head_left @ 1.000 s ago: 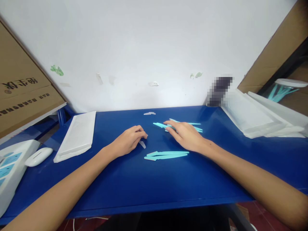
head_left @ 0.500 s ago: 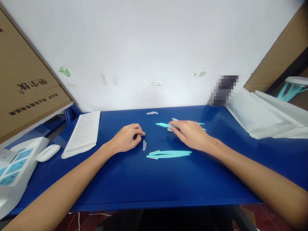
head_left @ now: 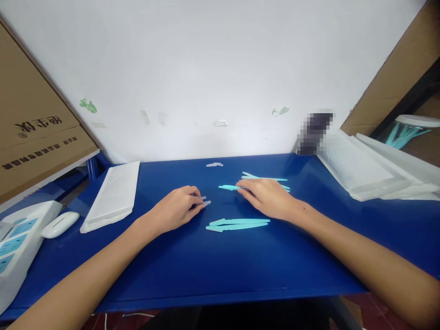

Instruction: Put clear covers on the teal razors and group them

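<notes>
My left hand (head_left: 178,208) pinches small clear blade caps (head_left: 206,203) between thumb and fingers, just above the blue tabletop. My right hand (head_left: 270,197) is closed on turquoise eyebrow razors (head_left: 227,187), their blade ends pointing left toward the other hand; the handles are hidden by the fingers. More turquoise razors (head_left: 280,179) lie behind and partly under the right hand. In front of both hands, two turquoise razors (head_left: 244,222) rest side by side with their blade ends to the left. Farther back lie loose clear caps (head_left: 215,164).
A white packet (head_left: 112,192) lies at left, beside a white mouse-like case (head_left: 60,224) and a power strip (head_left: 24,243). Clear plastic bags (head_left: 364,169) are at right, near a tub of turquoise razors (head_left: 407,133). The wall bounds the blue table (head_left: 192,266).
My left hand has picked up the clear cap that lay beside it on the table. The right hand still grips the razors, held slightly lower in view. The whole view has shifted a little.
</notes>
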The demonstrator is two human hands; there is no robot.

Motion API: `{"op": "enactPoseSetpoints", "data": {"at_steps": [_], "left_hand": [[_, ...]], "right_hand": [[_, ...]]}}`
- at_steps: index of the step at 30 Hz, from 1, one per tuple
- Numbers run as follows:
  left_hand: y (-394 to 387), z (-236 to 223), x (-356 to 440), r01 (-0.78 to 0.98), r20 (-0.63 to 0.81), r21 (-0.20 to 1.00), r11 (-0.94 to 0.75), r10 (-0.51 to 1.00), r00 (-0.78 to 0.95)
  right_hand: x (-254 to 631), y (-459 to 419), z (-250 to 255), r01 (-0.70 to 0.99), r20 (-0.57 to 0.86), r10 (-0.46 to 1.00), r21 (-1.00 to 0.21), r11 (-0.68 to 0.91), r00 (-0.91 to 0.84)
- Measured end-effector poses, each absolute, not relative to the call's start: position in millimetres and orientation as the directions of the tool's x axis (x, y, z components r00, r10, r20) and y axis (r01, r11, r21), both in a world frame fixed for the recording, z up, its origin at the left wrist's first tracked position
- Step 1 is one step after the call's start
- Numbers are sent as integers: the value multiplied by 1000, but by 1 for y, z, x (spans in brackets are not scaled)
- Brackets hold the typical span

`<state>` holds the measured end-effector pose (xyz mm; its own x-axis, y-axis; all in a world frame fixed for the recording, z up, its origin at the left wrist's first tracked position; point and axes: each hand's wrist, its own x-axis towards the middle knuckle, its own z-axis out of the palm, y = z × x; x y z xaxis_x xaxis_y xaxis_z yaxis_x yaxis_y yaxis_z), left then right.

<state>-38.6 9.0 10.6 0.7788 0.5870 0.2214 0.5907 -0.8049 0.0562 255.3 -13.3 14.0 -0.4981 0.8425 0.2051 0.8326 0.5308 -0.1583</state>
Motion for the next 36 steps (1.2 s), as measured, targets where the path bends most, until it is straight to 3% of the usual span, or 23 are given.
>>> {"op": "enactPoseSetpoints", "data": {"at_steps": [5, 13, 22, 36], "left_hand": [[11, 3, -34, 522, 313, -16, -853, 491, 813], [14, -5, -28, 470, 378, 165, -867, 496, 782], [15, -7, -27, 477, 381, 109, -872, 479, 790], [20, -11, -26, 474, 336, 469, -746, 646, 685]], "right_hand": [[254, -14, 9, 792, 204, 792, -99, 602, -576], [251, -17, 7, 762, 177, 755, -35, 646, -632], [248, -18, 4, 775, 192, 761, -1, 632, -620], [246, -19, 6, 794, 157, 786, -21, 608, -598]]}}
